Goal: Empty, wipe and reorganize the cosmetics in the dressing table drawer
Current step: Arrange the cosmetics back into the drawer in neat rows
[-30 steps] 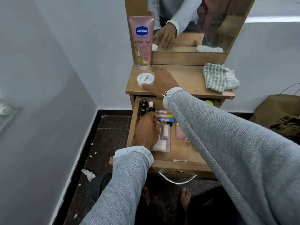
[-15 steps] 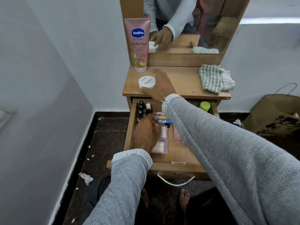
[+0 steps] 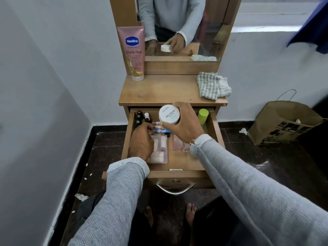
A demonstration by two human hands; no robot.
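Note:
The dressing table drawer (image 3: 177, 173) is pulled out. My right hand (image 3: 185, 126) grips a white round nail polish jar (image 3: 169, 114) and holds it over the back of the drawer. My left hand (image 3: 141, 141) is inside the drawer at the left, its fingers bent over small coloured tubes (image 3: 159, 128); the grip is hidden. Dark small bottles (image 3: 139, 118) stand in the back left corner. A green-capped bottle (image 3: 202, 116) lies at the back right. A clear packet of cosmetics (image 3: 158, 151) and a pink packet (image 3: 177, 143) lie on the drawer floor.
On the table top (image 3: 159, 89) a pink Vaseline tube (image 3: 134, 52) stands at the back left against the mirror frame, and a checked cloth (image 3: 212, 86) lies at the right. A brown paper bag (image 3: 284, 123) stands on the floor to the right. Walls close in on the left.
My right hand has lifted the white jar off the table top and brought it toward me over the drawer. My left hand has stayed at the tubes in the drawer.

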